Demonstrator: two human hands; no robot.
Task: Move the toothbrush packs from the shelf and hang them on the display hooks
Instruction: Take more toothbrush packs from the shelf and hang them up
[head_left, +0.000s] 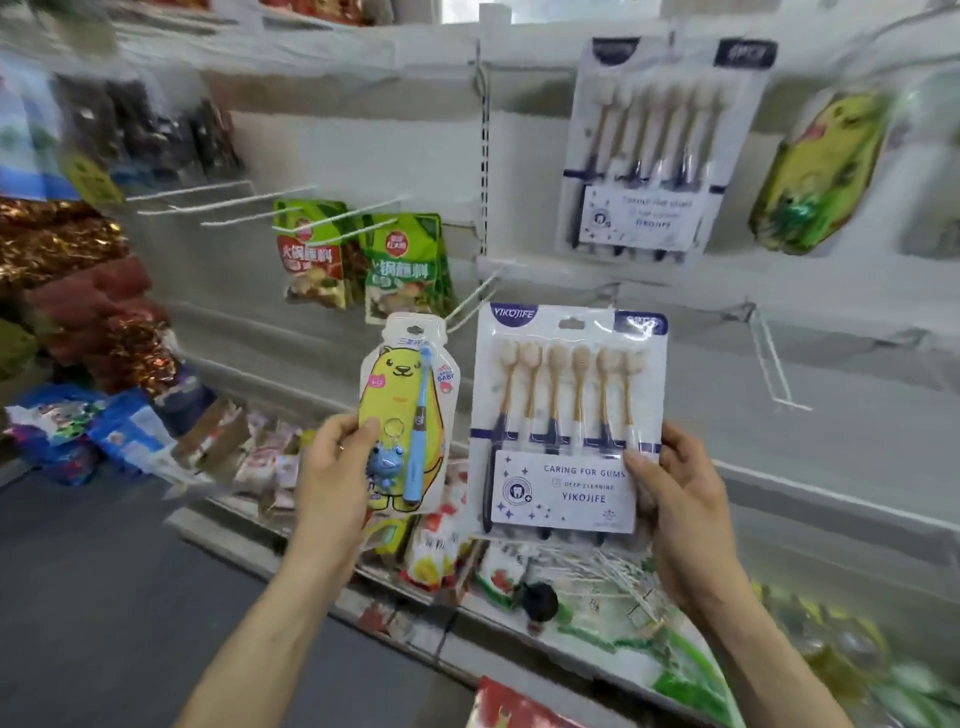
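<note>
A person's left hand (332, 467) pinches a child's toothbrush pack (402, 410) by its lower edge while the right hand (680, 499) grips a six-brush pack (566, 415), both upright, hang-holes topmost, just below a bare display hook (475, 300), apparently ready for hanging.

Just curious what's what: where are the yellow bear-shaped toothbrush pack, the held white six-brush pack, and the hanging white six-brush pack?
yellow bear-shaped toothbrush pack (390, 402): head view, bear's belly.
held white six-brush pack (563, 400): head view, brush handles.
hanging white six-brush pack (647, 150): head view, brush handles.
</note>
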